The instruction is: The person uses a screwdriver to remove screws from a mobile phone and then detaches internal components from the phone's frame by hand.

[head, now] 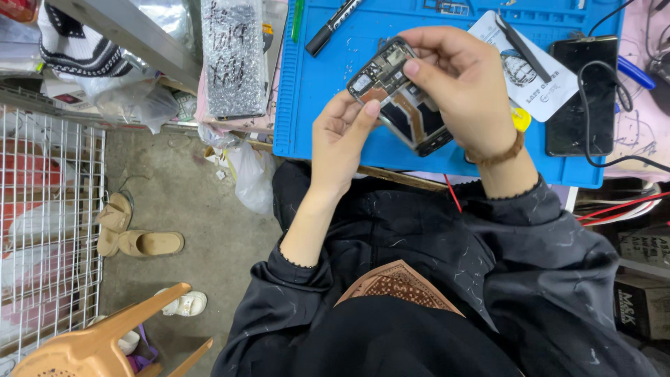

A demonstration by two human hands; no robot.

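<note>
While both hands grip it, opened phone (403,98) shows bare circuitry.

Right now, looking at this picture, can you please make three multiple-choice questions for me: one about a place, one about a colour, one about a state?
1. Where does the black marker lie?
A. on the floor
B. on the work mat, near its far edge
C. on the plastic chair

2. What colour is the work mat?
A. blue
B. green
C. red

3. In what state is the phone that the hands hold?
A. sealed in a box
B. folded in cloth
C. opened, inner parts showing

Answers:
1 B: the marker rests on the mat's upper part, left of the hands.
2 A: the mat's surface is plainly blue.
3 C: the left hand and right hand hold it above the mat, and its circuit parts show.
</note>
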